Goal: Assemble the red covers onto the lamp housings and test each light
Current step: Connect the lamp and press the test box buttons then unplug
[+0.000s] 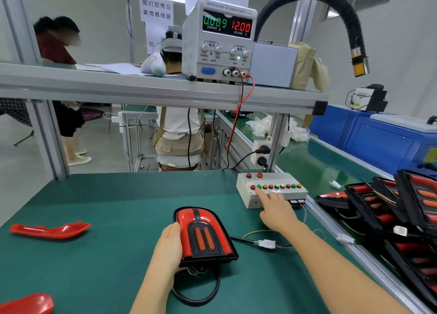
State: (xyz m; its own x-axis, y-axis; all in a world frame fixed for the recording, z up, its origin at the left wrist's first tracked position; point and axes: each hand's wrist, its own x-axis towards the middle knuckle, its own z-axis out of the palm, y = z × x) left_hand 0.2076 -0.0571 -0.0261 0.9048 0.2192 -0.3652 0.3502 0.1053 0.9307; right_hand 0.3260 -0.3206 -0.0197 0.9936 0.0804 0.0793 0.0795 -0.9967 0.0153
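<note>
A lamp (203,233) with a red cover in a black housing lies on the green mat, two orange strips showing in its middle. My left hand (169,247) holds its left side, fingers curled round the edge. My right hand (275,207) points its index finger at the row of coloured buttons on the white test box (272,191), the fingertip touching near the left end; the other fingers are curled. A cable and white connector (267,244) run from the lamp toward the box. A loose red cover (50,229) lies at the left, another red cover (28,304) at the bottom left corner.
A DC power supply (220,39) on the upper shelf reads 0.089 A and 12.00 V. Black trays (402,214) of lamp housings are stacked at the right. A black flexible hose (331,11) hangs overhead. People stand and sit behind the bench.
</note>
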